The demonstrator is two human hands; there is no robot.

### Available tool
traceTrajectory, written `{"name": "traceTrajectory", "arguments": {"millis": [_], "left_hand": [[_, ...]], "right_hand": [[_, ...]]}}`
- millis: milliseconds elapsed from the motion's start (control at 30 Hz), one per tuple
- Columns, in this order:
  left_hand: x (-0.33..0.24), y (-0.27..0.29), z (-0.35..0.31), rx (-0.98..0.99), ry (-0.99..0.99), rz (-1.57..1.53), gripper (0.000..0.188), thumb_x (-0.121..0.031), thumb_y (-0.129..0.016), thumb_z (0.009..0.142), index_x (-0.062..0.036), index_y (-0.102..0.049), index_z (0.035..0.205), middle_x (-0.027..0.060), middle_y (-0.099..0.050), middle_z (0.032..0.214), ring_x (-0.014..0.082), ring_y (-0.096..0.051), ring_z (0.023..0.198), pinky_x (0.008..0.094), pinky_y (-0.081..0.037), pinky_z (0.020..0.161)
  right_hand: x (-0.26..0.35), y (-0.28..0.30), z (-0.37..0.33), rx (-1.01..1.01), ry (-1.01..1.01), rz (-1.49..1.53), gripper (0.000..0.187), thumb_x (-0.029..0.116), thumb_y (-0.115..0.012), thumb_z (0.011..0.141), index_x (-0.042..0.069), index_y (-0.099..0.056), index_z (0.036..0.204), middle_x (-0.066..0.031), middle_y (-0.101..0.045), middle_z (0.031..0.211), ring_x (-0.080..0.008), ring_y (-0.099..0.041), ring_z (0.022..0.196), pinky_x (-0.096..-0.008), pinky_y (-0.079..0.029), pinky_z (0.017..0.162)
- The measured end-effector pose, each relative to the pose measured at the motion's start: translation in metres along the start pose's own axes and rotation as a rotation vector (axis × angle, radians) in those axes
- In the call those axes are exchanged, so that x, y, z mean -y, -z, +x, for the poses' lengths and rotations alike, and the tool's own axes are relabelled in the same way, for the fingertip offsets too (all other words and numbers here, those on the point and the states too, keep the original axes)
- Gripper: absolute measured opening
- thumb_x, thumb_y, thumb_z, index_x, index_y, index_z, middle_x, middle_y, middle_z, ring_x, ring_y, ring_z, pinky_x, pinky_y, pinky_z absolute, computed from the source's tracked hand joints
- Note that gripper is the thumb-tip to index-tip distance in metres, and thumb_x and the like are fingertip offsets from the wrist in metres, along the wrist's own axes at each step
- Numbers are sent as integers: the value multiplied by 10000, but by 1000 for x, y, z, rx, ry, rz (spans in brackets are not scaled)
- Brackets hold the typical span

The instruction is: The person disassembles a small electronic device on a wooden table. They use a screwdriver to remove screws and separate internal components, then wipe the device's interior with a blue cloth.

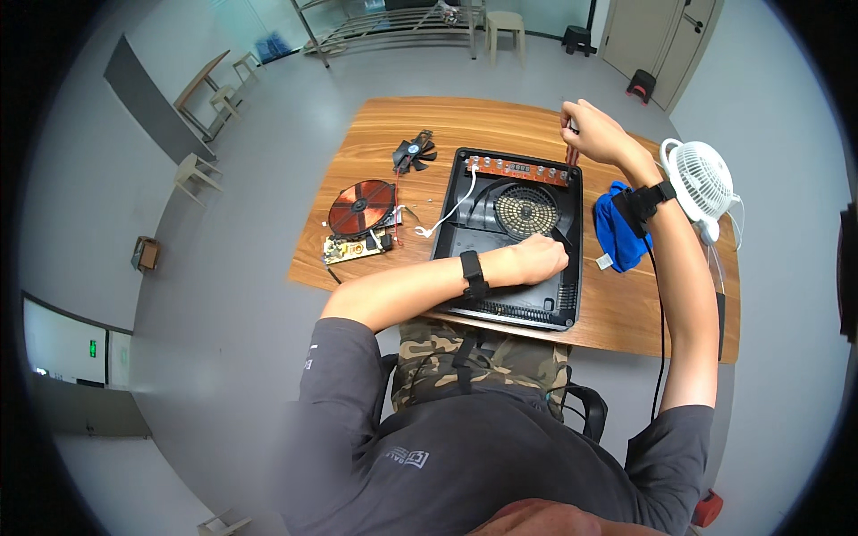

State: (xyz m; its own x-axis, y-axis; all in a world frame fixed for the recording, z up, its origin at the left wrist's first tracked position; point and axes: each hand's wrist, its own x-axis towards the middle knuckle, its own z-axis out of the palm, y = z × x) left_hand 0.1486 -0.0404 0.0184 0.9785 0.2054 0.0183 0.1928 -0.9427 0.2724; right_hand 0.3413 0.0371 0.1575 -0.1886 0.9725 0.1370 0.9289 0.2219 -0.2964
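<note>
A black open housing (487,259), like the shell of an induction cooker, lies on the wooden table in front of me. Along its far edge runs an orange-brown circuit board (518,169) with a small display, and a white cable (458,205) trails from it. My left hand (539,259) is closed over the housing, below the round vent grille (525,213); a dark piece shows by its fingers, but its grip is hidden. Beyond the housing's far right corner, my right hand (594,132) is closed and raised, pinching something small that I cannot make out.
To the left lie a copper coil (360,207), a yellowish circuit board (357,247) and a black fan (415,153). A blue cloth (618,234) rests right of the housing, beside a white desk fan (702,180). The wooden table's (393,112) far edge is curved.
</note>
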Motion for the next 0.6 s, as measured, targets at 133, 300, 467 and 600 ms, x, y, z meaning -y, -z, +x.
{"name": "traceTrajectory", "arguments": {"millis": [133,300,467,600], "left_hand": [[28,43,-1,104,140,39,183,-159,-697,760,-25,-730,880,205,-711,865,378,-714,833,468,-589,725],[134,114,-68,-74,425,90,140,-117,-674,763,-68,-764,858,159,-725,833,329,-704,795,434,-562,730],[202,96,-116,-20,703,198,106,-142,-710,750,-82,-765,817,147,-729,808,327,-711,788,415,-567,740],[202,77,-115,28,751,118,138,-172,-729,780,-81,-768,877,158,-738,901,325,-709,897,407,-563,781]], "right_hand": [[-9,0,-3,-27,1,-70,212,232,-585,928,43,-607,1021,-184,-604,1047,-378,-625,1024,-458,-503,872],[1,-1,-1,-62,-21,-82,267,289,-571,952,48,-622,1055,-175,-619,1070,-373,-626,1019,-463,-503,880],[-8,-1,1,-62,10,-80,257,275,-563,945,42,-613,1040,-177,-622,1050,-379,-625,1008,-462,-505,876],[-14,-3,-4,-114,14,-52,259,258,-576,932,17,-572,1027,-200,-603,1044,-386,-632,999,-469,-512,852]]}}
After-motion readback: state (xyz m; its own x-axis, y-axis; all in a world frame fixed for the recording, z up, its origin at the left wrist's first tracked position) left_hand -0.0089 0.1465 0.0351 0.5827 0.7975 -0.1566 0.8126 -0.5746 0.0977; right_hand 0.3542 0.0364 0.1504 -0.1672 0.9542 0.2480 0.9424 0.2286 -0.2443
